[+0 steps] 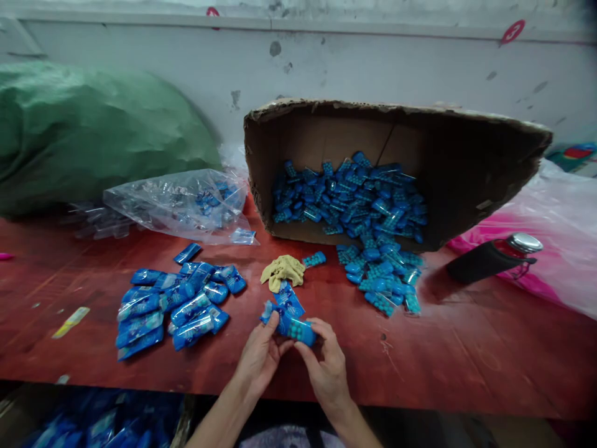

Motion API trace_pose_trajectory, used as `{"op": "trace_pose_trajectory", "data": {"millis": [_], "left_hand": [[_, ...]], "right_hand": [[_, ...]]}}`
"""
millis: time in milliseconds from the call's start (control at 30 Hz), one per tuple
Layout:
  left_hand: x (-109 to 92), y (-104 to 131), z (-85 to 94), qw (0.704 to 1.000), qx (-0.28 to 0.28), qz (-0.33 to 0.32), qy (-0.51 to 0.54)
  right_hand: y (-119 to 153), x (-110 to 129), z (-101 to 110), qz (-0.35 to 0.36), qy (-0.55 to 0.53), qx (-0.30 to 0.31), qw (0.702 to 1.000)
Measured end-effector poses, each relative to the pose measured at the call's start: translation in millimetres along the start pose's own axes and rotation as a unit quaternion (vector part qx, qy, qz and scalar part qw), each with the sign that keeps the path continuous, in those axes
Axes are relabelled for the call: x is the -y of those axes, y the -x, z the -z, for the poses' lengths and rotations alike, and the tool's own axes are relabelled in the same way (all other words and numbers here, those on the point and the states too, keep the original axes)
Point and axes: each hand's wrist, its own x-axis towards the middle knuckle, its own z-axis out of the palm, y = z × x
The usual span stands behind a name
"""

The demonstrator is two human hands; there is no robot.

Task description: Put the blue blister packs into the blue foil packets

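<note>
Near the table's front edge, both hands meet around one small blue item [301, 331] with rows of teal dots. My left hand [263, 351] pinches a blue wrapper [269, 313] at the item's left end. My right hand [326, 358] has thumb and fingers closed on the item's right end. Just beyond them lie flat blue wrappers [290, 300] and a crumpled yellow cloth-like piece [283, 271], with a single dotted item [314, 259] beside it. A pile of wrapped blue packets [186, 308] lies to the left.
A tipped cardboard box [471, 180] spills dotted items [382, 274] onto the red table [466, 354]. A black bottle [480, 260] leans at right by pink-and-clear plastic [559, 230]. A clear bag [177, 202] and large green sack [93, 130] stand left; a packet-filled box [186, 423] is below.
</note>
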Motion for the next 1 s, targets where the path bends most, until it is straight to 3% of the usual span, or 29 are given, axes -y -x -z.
{"op": "trace_pose_trajectory", "data": {"millis": [100,233,333,500,733,833,933,1000], "left_hand": [[-1.8,-0.6,0.9,1.000,-0.003,0.015,-0.016],[-2.9,-1.0,2.2,0.999,0.002,0.025,-0.025],[2.0,-0.6,-1.7,1.000,-0.002,0.010,-0.027],[11.5,0.2,-9.4,0.996,-0.048,-0.055,-0.047],[1.9,5.1,-4.5,0.995,0.063,0.077,-0.019],[0.4,7.1,-7.3,0.986,0.117,0.117,0.001],[0.4,8.5,-13.6,0.984,0.118,0.132,-0.012],[-0.1,8.9,-16.7,0.988,0.108,0.105,-0.037]], "right_hand": [[-1.7,4.1,0.7,-0.028,-0.014,0.021,0.999],[-11.4,12.8,7.2,-0.200,-0.168,0.096,0.961],[-12.4,15.8,8.3,-0.260,-0.207,0.058,0.941],[2.1,18.8,-3.2,-0.245,-0.188,-0.009,0.951],[-1.4,18.3,-2.7,-0.270,-0.255,0.014,0.929],[-2.3,20.5,-3.6,-0.256,-0.243,0.018,0.935],[-0.6,22.8,-7.3,-0.247,-0.240,-0.008,0.939],[-0.5,23.4,-8.1,-0.257,-0.243,-0.017,0.935]]}}
